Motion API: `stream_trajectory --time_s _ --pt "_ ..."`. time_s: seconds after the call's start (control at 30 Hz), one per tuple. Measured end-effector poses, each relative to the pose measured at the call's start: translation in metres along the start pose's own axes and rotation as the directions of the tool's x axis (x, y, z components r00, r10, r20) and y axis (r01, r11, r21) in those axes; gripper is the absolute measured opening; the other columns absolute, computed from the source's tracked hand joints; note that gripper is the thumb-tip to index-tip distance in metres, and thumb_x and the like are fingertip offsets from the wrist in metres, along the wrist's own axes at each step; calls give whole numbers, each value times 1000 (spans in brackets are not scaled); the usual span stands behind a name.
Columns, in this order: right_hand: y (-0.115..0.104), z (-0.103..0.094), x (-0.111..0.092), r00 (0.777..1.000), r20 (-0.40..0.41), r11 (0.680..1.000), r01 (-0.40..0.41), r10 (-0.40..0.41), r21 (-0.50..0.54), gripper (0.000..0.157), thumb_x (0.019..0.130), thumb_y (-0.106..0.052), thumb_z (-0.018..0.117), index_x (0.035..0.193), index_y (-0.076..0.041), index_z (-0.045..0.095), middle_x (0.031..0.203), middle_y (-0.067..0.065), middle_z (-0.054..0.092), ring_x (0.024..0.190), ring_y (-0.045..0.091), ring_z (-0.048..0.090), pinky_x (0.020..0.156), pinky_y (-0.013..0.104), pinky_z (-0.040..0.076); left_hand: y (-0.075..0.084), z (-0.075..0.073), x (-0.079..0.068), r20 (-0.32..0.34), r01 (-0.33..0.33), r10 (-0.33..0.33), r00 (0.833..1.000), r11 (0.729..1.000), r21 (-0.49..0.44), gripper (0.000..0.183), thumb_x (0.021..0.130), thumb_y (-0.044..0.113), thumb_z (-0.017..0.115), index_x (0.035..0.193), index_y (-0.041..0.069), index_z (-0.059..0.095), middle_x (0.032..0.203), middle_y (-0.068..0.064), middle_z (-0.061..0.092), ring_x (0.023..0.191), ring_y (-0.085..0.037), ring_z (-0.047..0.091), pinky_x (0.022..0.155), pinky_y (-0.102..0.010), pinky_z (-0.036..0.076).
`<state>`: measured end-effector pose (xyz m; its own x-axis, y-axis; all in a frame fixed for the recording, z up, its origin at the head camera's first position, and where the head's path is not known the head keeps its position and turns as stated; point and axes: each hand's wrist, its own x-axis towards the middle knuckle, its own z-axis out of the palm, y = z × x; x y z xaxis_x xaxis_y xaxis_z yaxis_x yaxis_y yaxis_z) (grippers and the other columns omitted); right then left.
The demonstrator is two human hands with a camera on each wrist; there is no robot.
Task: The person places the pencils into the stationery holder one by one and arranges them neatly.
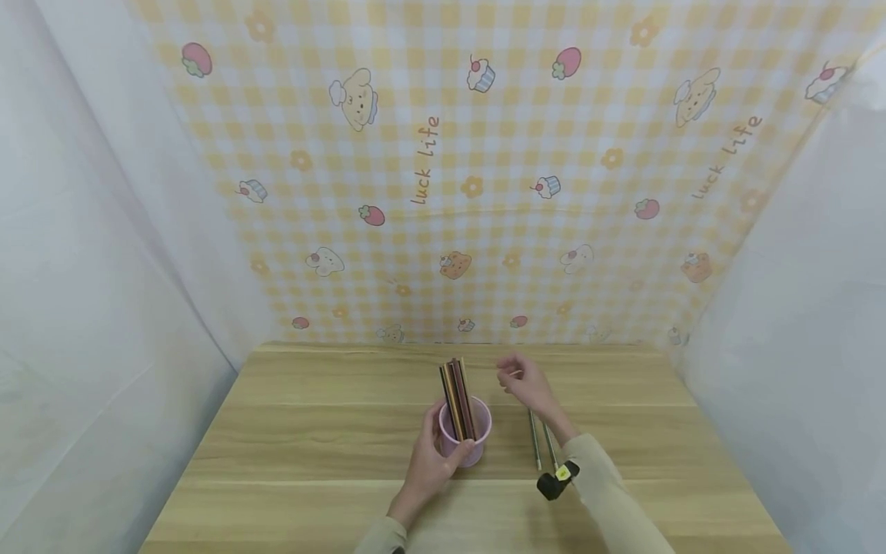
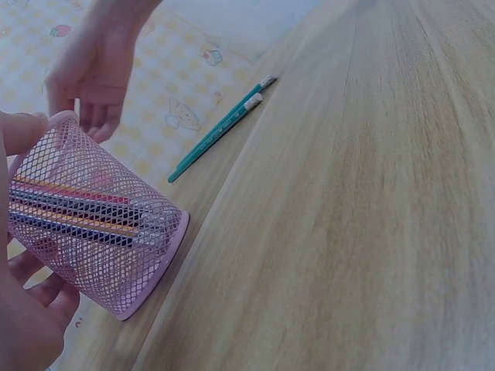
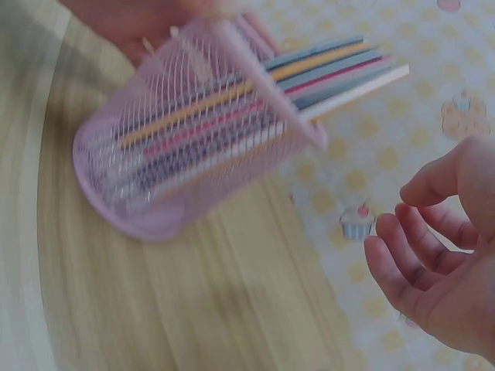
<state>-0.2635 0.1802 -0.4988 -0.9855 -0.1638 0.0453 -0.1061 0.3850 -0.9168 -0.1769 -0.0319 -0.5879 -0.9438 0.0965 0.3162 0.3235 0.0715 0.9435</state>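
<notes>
A pink mesh pencil cup (image 1: 473, 455) stands on the wooden table, with several pencils (image 1: 457, 396) leaning together inside it. My left hand (image 1: 429, 462) grips the cup, thumb on the near side and fingers round the far left side. To the right of the cup and above the table hovers my right hand (image 1: 526, 382). Its fingers are loosely bent, and the right wrist view shows nothing between them. Two green pencils (image 2: 220, 127) with pale ends lie side by side on the table, partly covered by the right forearm in the head view.
The wooden table (image 1: 311, 431) meets a yellow checked cloth (image 1: 415, 231) with cartoon prints at its back edge. White sheets (image 1: 104, 308) hang at the left and right sides. A black wrist camera (image 1: 554, 483) sits on the right sleeve.
</notes>
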Motion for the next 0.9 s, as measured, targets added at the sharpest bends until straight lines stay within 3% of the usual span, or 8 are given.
stream_trajectory --time_s 0.23,0.27,0.6,0.9 --pt "40 -13 3 994 -77 996 -84 80 -43 29 97 -7 58 124 6 58 111 20 62 97 35 66 85 46 64 1 0 1 -2 -3 3 1000 1000 -2 78 88 16 80 152 8 36 149 -19 52 138 -37 51 119 -55 38" --pt "44 -15 3 992 -81 994 -98 95 -40 31 97 -6 58 125 7 57 112 21 61 97 36 66 87 49 63 1 0 1 -3 -4 4 1000 1000 -3 78 88 16 80 151 8 36 148 -19 52 138 -37 51 119 -55 38" --pt "71 -32 -1 977 -157 976 -164 142 -143 31 94 -5 58 123 5 58 115 22 61 100 30 63 76 30 59 -1 -1 1 3 9 -9 1000 1000 7 78 87 18 80 151 9 36 149 -19 52 138 -37 50 120 -56 37" --pt "85 -37 -8 971 -169 923 -214 167 -321 27 85 2 59 112 8 58 108 25 64 100 36 63 85 45 62 -2 0 1 8 2 -2 1000 1000 8 78 87 17 81 150 6 37 148 -20 52 138 -37 51 120 -55 37"
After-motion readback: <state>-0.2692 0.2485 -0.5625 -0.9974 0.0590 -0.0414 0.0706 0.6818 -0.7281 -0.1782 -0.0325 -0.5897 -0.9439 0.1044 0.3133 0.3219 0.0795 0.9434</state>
